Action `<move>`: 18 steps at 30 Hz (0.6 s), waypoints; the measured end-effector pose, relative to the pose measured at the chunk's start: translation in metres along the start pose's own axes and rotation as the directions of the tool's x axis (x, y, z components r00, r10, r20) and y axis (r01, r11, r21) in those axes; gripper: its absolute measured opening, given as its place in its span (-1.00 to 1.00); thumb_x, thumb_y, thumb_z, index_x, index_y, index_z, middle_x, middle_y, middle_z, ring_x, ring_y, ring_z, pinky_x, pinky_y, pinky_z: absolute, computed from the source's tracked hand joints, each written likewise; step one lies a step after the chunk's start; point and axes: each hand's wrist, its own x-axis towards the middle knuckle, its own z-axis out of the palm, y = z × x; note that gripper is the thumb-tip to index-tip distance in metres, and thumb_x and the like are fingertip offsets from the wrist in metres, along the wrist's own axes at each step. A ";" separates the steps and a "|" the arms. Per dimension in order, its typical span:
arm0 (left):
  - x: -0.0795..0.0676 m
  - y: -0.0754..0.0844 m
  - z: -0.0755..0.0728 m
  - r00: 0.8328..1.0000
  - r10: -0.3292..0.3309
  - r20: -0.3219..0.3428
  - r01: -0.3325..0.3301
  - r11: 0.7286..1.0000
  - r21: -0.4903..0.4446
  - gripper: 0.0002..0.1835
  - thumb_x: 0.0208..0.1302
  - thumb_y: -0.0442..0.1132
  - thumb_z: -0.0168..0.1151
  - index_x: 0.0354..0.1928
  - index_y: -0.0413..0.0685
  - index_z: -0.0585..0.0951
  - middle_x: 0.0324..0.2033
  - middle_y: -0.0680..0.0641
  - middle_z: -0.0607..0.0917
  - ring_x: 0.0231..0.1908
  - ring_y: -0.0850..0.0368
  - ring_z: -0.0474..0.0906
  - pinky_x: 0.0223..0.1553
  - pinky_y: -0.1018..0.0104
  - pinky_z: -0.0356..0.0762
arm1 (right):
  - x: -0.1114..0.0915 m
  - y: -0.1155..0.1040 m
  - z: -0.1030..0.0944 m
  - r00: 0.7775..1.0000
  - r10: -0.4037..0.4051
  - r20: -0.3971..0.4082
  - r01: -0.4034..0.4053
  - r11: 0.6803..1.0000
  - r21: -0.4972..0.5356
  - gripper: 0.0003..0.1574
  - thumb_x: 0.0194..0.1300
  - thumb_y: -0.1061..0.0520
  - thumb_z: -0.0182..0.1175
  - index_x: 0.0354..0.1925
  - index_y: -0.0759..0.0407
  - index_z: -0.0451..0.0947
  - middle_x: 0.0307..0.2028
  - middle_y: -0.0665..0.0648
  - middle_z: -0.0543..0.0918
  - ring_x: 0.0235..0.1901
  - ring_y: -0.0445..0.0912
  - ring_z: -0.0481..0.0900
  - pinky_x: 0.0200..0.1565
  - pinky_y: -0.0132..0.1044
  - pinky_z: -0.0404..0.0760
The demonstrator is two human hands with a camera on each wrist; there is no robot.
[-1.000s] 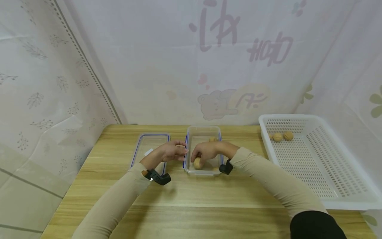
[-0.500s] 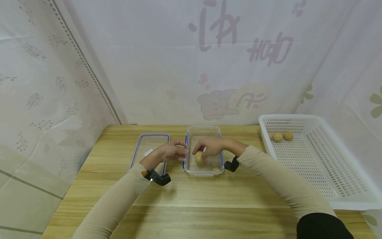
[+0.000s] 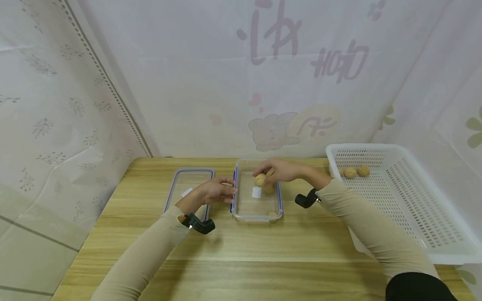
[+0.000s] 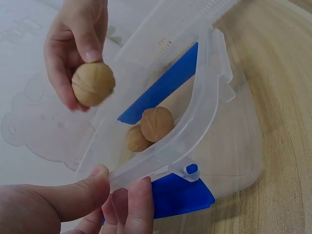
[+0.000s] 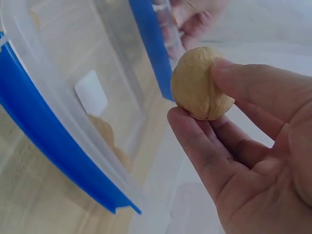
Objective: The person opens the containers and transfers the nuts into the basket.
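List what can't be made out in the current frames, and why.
- Head: part of the lid, covered by the left hand and left sleeve.
- Head: most of the leftmost walnut, behind the wall of the basket.
- Left wrist: part of the held walnut, under the right hand.
- Right wrist: the left hand, blurred and cut off by the top edge.

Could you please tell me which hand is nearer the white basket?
Right: the right hand is left of the white basket; the left hand is farther left, gripping the clear container.
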 end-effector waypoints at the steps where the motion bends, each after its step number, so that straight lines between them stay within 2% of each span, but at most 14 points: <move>1: 0.000 0.000 0.000 1.000 0.001 0.000 -0.001 1.000 0.003 -0.55 0.47 -0.51 0.09 0.31 -0.40 0.25 -0.25 -0.06 0.52 -0.31 0.18 0.56 -0.17 0.32 0.77 | -0.003 0.001 -0.003 1.000 -0.004 -0.014 0.004 1.000 0.003 -0.52 0.40 0.24 0.26 0.26 0.28 0.56 0.21 0.22 0.60 0.18 0.07 0.54 0.26 0.02 0.58; 6: -0.001 0.001 0.000 1.000 -0.009 0.001 0.009 1.000 0.011 -0.49 0.47 -0.49 0.12 0.36 -0.41 0.23 -0.18 -0.11 0.51 -0.29 0.18 0.54 -0.15 0.33 0.77 | -0.017 0.005 -0.015 0.997 -0.009 -0.081 0.010 1.000 0.011 -0.49 0.39 0.19 0.31 0.28 0.23 0.56 0.23 0.20 0.59 0.19 0.07 0.53 0.27 0.09 0.57; 11: -0.001 0.000 -0.001 1.000 -0.003 0.011 0.002 1.000 0.017 -0.50 0.48 -0.50 0.09 0.36 -0.42 0.21 -0.20 -0.10 0.51 -0.30 0.18 0.54 -0.16 0.34 0.77 | -0.033 0.007 -0.028 0.990 0.015 -0.142 -0.013 1.000 0.015 -0.47 0.39 0.14 0.33 0.29 0.19 0.56 0.29 0.20 0.55 0.25 0.11 0.48 0.29 0.10 0.55; 18: -0.001 0.001 -0.001 1.000 0.008 0.015 -0.008 1.000 0.024 -0.50 0.48 -0.50 0.09 0.36 -0.43 0.21 -0.20 -0.10 0.52 -0.30 0.18 0.56 -0.17 0.35 0.77 | -0.057 0.013 -0.046 0.966 0.080 -0.245 -0.093 0.995 -0.043 -0.44 0.39 -0.05 0.34 0.29 0.04 0.57 0.30 0.13 0.54 0.30 0.12 0.44 0.30 0.16 0.51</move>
